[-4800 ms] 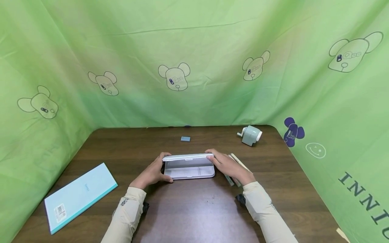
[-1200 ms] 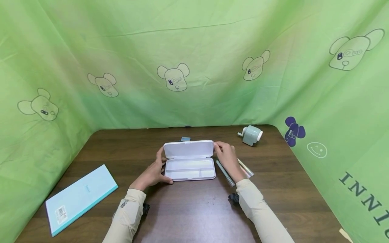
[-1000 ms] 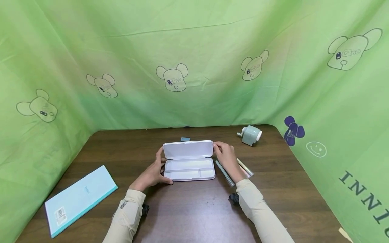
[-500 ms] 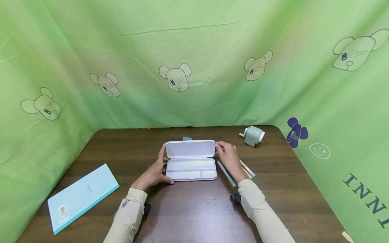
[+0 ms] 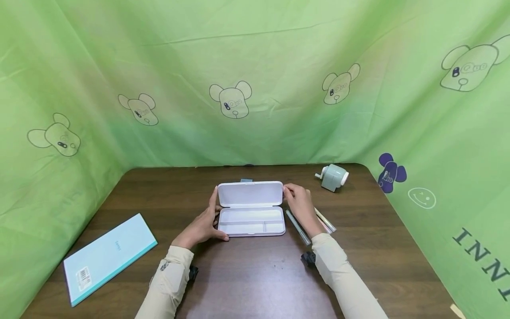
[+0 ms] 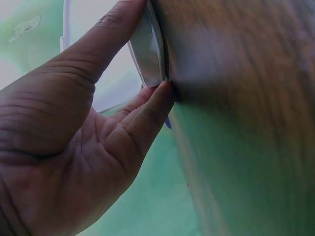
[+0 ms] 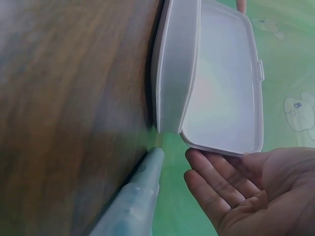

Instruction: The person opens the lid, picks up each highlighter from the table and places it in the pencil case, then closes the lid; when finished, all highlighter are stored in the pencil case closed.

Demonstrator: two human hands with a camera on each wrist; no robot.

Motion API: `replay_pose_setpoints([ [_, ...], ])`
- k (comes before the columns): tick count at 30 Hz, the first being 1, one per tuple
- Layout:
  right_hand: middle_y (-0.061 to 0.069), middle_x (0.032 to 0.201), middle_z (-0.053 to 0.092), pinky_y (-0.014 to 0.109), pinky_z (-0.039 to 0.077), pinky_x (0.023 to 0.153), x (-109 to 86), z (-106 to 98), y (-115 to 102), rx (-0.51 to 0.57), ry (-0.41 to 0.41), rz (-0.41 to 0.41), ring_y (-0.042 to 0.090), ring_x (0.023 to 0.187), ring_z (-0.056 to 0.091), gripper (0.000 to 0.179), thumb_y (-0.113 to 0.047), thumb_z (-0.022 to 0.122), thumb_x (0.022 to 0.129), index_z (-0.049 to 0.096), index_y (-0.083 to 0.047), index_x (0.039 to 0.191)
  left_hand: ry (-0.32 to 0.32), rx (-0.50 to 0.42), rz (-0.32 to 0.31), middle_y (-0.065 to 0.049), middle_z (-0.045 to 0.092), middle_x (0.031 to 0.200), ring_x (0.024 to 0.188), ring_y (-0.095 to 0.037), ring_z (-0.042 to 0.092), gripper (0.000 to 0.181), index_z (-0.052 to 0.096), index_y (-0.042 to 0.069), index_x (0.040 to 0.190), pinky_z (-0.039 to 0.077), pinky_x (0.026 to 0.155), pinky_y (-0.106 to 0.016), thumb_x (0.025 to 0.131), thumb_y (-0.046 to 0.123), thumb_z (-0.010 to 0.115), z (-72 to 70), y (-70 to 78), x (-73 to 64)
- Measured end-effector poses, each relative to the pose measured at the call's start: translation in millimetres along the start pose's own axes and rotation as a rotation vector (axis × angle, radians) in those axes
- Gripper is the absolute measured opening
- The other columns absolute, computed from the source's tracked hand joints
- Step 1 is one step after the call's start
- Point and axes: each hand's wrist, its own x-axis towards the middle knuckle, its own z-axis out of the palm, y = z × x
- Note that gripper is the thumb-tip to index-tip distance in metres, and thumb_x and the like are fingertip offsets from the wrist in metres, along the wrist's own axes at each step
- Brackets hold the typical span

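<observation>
A white pencil case (image 5: 252,221) lies on the table with its lid (image 5: 251,194) raised and leaning back. Its tray has a long compartment behind and two smaller ones in front, with nothing in them. My left hand (image 5: 201,226) grips the left end of the case, thumb at the front corner and fingers round the side and back. With thumb and fingers my right hand (image 5: 299,206) holds the right edge of the lid. In the right wrist view that hand's fingers (image 7: 216,184) are at the lid's rim. A pale green pen (image 7: 133,196) lies beside the case.
More pens (image 5: 324,221) lie partly hidden by the right forearm. A green and white crank pencil sharpener (image 5: 334,177) stands at the back right. A small blue object (image 5: 246,180) shows behind the lid. At the left lies a light blue notebook (image 5: 111,259).
The lid was only partly raised several seconds ago and now stands wide. My right hand went from its front edge to its right side. Over the last second both hands hold still.
</observation>
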Motion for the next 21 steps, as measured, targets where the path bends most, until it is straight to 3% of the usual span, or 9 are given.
replay_pose_setpoints([
  [8, 0.020, 0.102, 0.081, 0.050, 0.062, 0.085, -1.2, 0.5, -1.9, -0.031, -0.004, -0.005, 0.031, 0.089, 0.079, 0.022, -0.009, 0.065, 0.110, 0.080, 0.005, 0.115, 0.003, 0.047, 0.007, -0.023, 0.065, 0.137, 0.131, -0.039, 0.061, 0.160, -0.023, 0.014, 0.170, 0.045, 0.111, -0.060, 0.073, 0.013, 0.104, 1.5, 1.5, -2.0],
  [13, 0.021, 0.115, 0.079, 0.053, 0.058, 0.096, -5.1, -2.6, 0.2, -0.084, 0.002, -0.049, 0.037, 0.108, 0.076, 0.024, -0.010, 0.068, 0.108, 0.079, 0.005, 0.122, 0.000, 0.056, -0.002, -0.024, 0.063, 0.138, 0.132, -0.040, 0.060, 0.160, -0.024, 0.015, 0.170, 0.045, 0.112, -0.060, 0.073, 0.013, 0.103, 1.8, 0.8, -2.6],
  [21, 0.028, 0.125, 0.073, 0.057, 0.055, 0.101, -17.4, -33.8, 16.8, -0.109, 0.037, -0.123, 0.045, 0.111, 0.072, 0.037, -0.005, 0.077, 0.100, 0.071, 0.010, 0.134, -0.025, 0.048, -0.007, -0.028, 0.057, 0.149, 0.140, -0.040, 0.054, 0.158, -0.028, 0.016, 0.169, 0.043, 0.115, -0.060, 0.077, 0.014, 0.101, -1.2, 1.6, -0.1],
])
